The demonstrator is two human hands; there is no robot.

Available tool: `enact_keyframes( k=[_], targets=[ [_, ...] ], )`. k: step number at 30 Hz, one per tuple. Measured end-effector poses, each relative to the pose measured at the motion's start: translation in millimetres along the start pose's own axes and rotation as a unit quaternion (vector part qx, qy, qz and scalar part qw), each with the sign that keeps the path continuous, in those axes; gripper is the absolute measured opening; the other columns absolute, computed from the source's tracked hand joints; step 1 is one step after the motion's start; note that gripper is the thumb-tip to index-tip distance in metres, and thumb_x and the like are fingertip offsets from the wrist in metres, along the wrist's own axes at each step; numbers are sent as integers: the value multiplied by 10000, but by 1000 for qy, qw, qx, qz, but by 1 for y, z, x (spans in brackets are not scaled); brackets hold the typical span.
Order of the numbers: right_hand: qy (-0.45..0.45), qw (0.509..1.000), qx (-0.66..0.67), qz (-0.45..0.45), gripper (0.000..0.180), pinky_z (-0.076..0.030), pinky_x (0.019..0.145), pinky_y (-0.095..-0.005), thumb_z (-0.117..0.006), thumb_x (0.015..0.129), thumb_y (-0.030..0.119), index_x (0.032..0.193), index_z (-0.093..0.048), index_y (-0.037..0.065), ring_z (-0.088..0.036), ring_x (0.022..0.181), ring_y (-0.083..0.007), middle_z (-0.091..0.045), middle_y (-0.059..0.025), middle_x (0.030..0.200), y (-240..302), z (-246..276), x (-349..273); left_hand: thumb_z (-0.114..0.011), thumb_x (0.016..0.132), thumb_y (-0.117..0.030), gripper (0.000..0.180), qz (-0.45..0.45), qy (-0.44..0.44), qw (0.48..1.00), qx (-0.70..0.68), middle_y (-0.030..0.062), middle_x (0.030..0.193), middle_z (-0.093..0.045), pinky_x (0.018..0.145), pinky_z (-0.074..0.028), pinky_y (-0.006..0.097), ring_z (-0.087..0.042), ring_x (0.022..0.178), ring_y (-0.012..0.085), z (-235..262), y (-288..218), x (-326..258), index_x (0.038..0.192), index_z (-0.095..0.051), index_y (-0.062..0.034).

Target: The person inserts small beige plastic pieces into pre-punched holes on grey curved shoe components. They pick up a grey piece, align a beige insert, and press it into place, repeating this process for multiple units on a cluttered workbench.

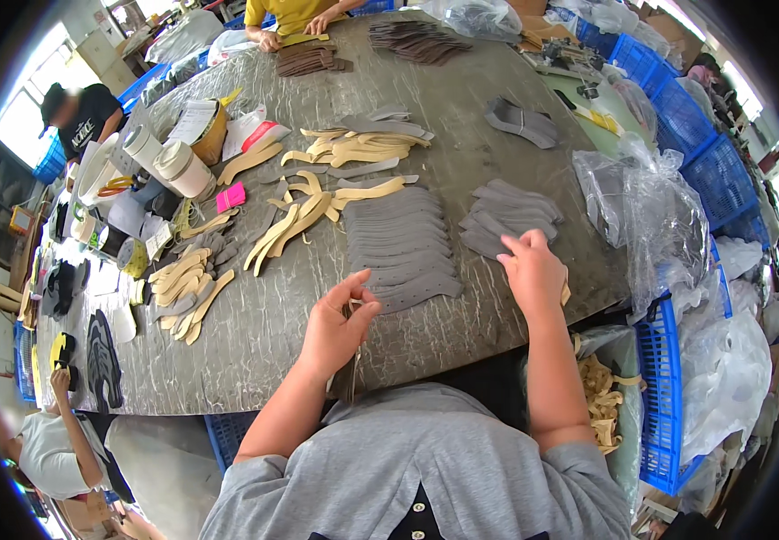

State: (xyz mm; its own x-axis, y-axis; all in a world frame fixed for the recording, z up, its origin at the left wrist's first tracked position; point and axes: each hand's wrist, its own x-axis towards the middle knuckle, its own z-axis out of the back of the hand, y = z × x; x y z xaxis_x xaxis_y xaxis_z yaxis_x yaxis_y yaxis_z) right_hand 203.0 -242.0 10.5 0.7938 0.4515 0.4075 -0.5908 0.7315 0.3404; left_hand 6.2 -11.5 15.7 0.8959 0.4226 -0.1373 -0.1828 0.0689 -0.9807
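My left hand (pixel 343 326) hovers at the near left corner of a row of overlapping grey strips (pixel 400 238). Its thumb and index finger are apart, with nothing visible between them. My right hand (pixel 535 272) reaches over the near edge of a looser pile of grey strips (pixel 511 214), index finger stretched forward and the other fingers curled. A tan strip end (pixel 566 293) sticks out beside this hand's outer edge, seemingly held in the curled fingers; most of it is hidden. Curved tan strips (pixel 304 211) lie mixed with grey ones left of the row.
More grey pieces (pixel 523 122) lie farther back. Cups and tubs (pixel 184 169) crowd the table's left side. Clear plastic bags (pixel 646 207) and blue crates (pixel 659 387) line the right. Tan scraps (pixel 601 400) fill a bin below. Across the table, a person in yellow handles brown strips (pixel 308 59).
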Motion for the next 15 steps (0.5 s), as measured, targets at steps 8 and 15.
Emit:
enact_keyframes(
  k=[8, 15],
  targets=[
    [224, 874, 425, 70, 100, -506, 631, -316, -682, 840, 36, 929, -706, 1, -677, 721, -235, -688, -144, 831, 104, -7, -50, -605, 756, -662, 1054, -310, 83, 892, 318, 182, 1168, -509, 621, -530, 428, -617, 777, 341, -18, -10, -13, 1511, -223, -35],
    [264, 831, 488, 30, 140, -501, 618, -375, -644, 816, 72, 908, -710, -10, -660, 684, -304, -683, -167, 807, 107, -3, -51, -602, 733, -684, 1088, -315, 84, 877, 353, 182, 1139, -513, 587, -536, 418, -624, 731, 342, -17, -6, -14, 1516, -211, -38]
  ],
)
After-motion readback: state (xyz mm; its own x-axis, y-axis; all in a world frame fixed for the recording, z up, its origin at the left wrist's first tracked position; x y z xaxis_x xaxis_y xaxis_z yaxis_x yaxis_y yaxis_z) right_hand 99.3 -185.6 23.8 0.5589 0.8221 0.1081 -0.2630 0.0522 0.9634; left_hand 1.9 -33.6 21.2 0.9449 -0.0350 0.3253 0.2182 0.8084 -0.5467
